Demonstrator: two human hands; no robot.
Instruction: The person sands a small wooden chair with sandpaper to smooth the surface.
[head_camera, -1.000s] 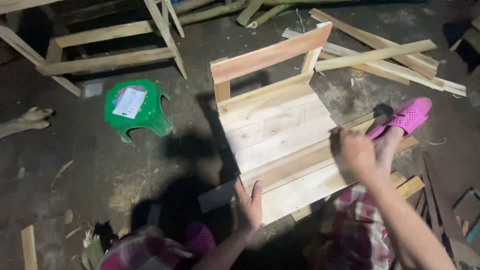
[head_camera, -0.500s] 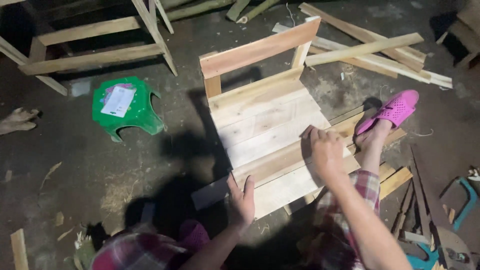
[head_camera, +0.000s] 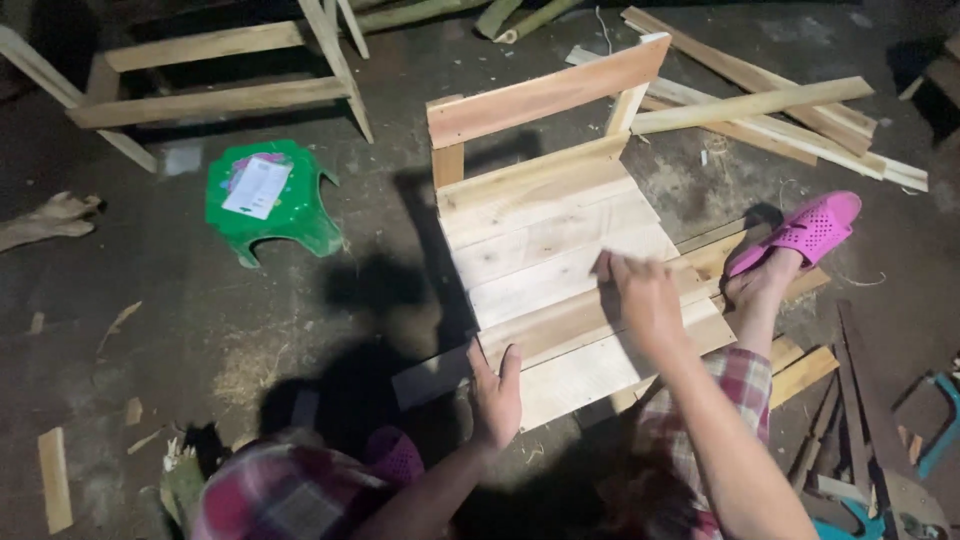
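Note:
A pale wooden slatted panel (head_camera: 550, 250) with an upright rail (head_camera: 545, 92) at its far end lies on the dark floor in front of me. My left hand (head_camera: 496, 395) rests flat against the panel's near left edge, fingers together. My right hand (head_camera: 640, 295) reaches over the middle slats with fingers curled down onto the wood; whether it holds anything small is hidden. My foot in a pink slipper (head_camera: 805, 232) rests on boards at the panel's right side.
A green plastic stool (head_camera: 270, 205) with a paper on it lies to the left. A wooden frame (head_camera: 215, 85) stands at the back left. Loose planks (head_camera: 770, 105) lie at the back right, more boards and scraps (head_camera: 850, 400) at the right.
My right hand has slid left from the panel's right edge near the slipper to the middle slats. My left hand has stayed at the near left edge.

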